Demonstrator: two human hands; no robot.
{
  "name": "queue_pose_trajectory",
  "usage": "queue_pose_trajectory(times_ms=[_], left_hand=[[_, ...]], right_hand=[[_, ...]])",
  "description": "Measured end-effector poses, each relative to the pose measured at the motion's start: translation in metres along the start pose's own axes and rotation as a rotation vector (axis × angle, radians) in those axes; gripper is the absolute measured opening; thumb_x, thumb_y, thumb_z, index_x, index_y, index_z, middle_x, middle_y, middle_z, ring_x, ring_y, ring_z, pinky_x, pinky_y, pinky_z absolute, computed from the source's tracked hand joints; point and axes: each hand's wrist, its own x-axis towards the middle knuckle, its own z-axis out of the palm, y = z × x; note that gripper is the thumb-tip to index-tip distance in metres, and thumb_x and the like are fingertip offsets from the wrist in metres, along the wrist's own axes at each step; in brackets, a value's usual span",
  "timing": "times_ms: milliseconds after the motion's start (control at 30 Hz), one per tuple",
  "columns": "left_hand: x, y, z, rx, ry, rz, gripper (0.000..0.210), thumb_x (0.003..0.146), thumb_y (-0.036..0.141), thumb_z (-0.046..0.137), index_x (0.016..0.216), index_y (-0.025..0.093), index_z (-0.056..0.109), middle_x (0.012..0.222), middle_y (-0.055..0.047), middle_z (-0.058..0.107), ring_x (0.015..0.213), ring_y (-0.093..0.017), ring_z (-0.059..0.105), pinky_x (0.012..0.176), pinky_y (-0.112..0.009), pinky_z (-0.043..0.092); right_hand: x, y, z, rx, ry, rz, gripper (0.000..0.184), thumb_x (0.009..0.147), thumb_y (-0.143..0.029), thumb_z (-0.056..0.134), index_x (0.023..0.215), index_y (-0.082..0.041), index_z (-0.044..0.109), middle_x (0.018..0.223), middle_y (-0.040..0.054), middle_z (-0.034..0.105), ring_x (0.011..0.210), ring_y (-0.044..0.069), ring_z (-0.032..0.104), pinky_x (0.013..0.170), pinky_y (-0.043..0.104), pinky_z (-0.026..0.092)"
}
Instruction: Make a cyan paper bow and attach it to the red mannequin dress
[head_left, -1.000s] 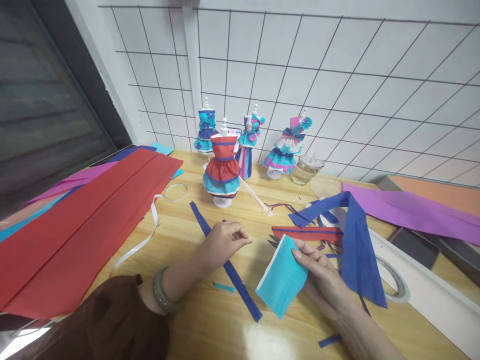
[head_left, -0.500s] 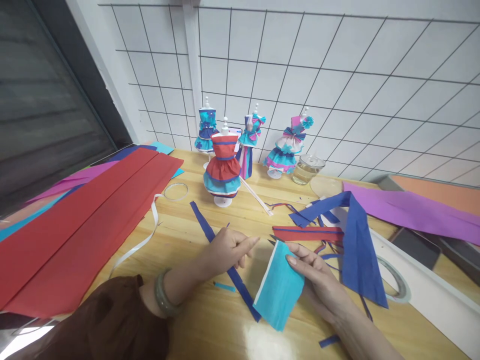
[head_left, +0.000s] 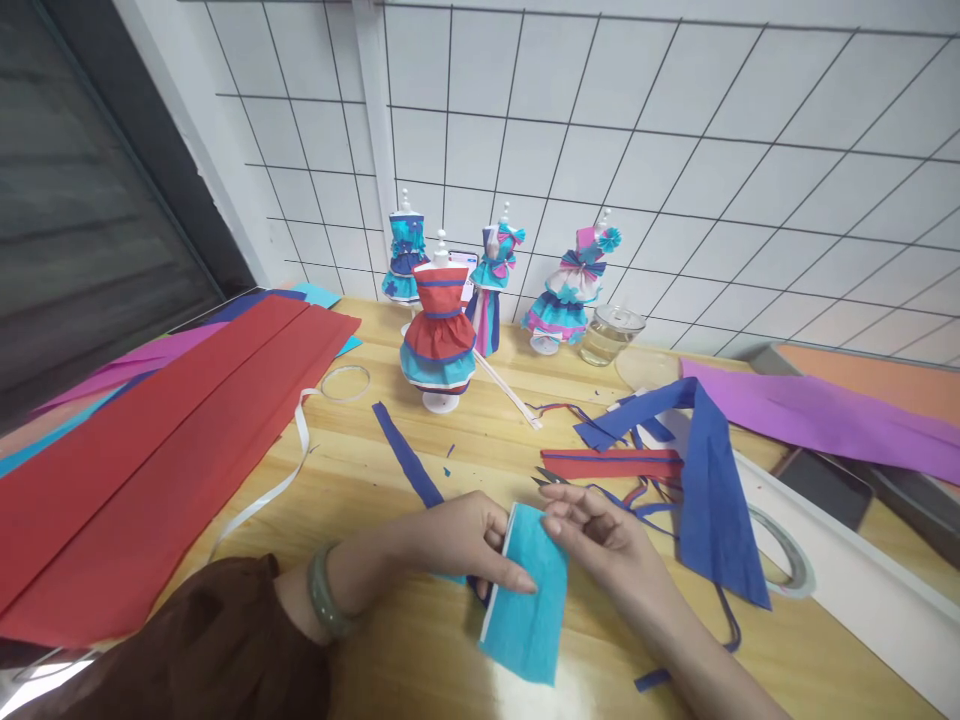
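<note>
A turquoise crepe paper piece point(head_left: 529, 610) with a white strip along its left edge is held above the table between my hands. My left hand point(head_left: 480, 548) grips its left side, thumb lying across the front. At the upper right corner, the thumb and fingers of my right hand point(head_left: 600, 545) pinch the sheet. Scissors point(head_left: 551, 477) lie just beyond my right fingertips, their handles hidden. A long dark blue paper strip point(head_left: 405, 455) runs under my left hand, where a scrap of turquoise paper partly shows.
Red crepe paper point(head_left: 180, 450) covers the left side, next to a white ribbon point(head_left: 292, 470). Miniature dress forms stand behind, one in a red dress point(head_left: 440, 330), near a lidded glass of liquid point(head_left: 611, 338). Blue paper point(head_left: 716, 500), a red strip point(head_left: 607, 463) and a tape roll point(head_left: 799, 570) lie right.
My left hand has moved right and down and taken hold of the turquoise paper's left side. The paper has shifted left and slightly down. The scissors stay put.
</note>
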Motion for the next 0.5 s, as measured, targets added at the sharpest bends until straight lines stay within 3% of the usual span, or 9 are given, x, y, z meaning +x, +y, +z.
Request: queue_pose_trajectory(times_ms=[100, 167, 333, 500], left_hand=[[0.003, 0.001, -0.005, -0.024, 0.140, 0.048, 0.028, 0.062, 0.039, 0.067, 0.071, 0.013, 0.063, 0.058, 0.000, 0.061, 0.042, -0.007, 0.050, 0.042, -0.018, 0.040], [0.005, 0.003, -0.010, -0.072, 0.266, 0.088, 0.028, 0.064, 0.038, 0.067, 0.073, 0.013, 0.062, 0.058, 0.000, 0.062, 0.040, -0.006, 0.050, 0.039, -0.016, 0.039], [0.007, 0.007, -0.017, -0.309, 0.486, 0.170, 0.026, 0.066, 0.035, 0.067, 0.077, 0.012, 0.060, 0.064, -0.001, 0.063, 0.046, -0.007, 0.055, 0.042, -0.016, 0.043], [0.006, 0.006, -0.020, -0.474, 0.544, 0.201, 0.029, 0.073, 0.038, 0.059, 0.076, 0.010, 0.060, 0.071, -0.007, 0.066, 0.058, -0.010, 0.060, 0.052, -0.019, 0.049]], right_hand=[[0.006, 0.005, -0.011, -0.255, 0.202, -0.143, 0.028, 0.075, -0.035, 0.060, 0.098, -0.020, 0.059, 0.087, 0.0065, 0.066, 0.082, 0.022, 0.060, 0.073, 0.034, 0.046], [0.012, 0.011, -0.021, -0.542, 0.250, -0.284, 0.026, 0.076, -0.032, 0.058, 0.099, -0.021, 0.061, 0.096, 0.0086, 0.065, 0.090, 0.026, 0.058, 0.079, 0.040, 0.043], [0.023, 0.023, -0.034, -1.126, 0.113, -0.469, 0.027, 0.083, -0.023, 0.045, 0.103, -0.019, 0.062, 0.096, 0.0108, 0.067, 0.092, 0.028, 0.057, 0.077, 0.041, 0.042], [0.024, 0.021, -0.038, -1.356, 0.077, -0.579, 0.034, 0.082, -0.012, 0.039, 0.108, -0.015, 0.060, 0.090, 0.0126, 0.069, 0.084, 0.027, 0.060, 0.074, 0.039, 0.040]])
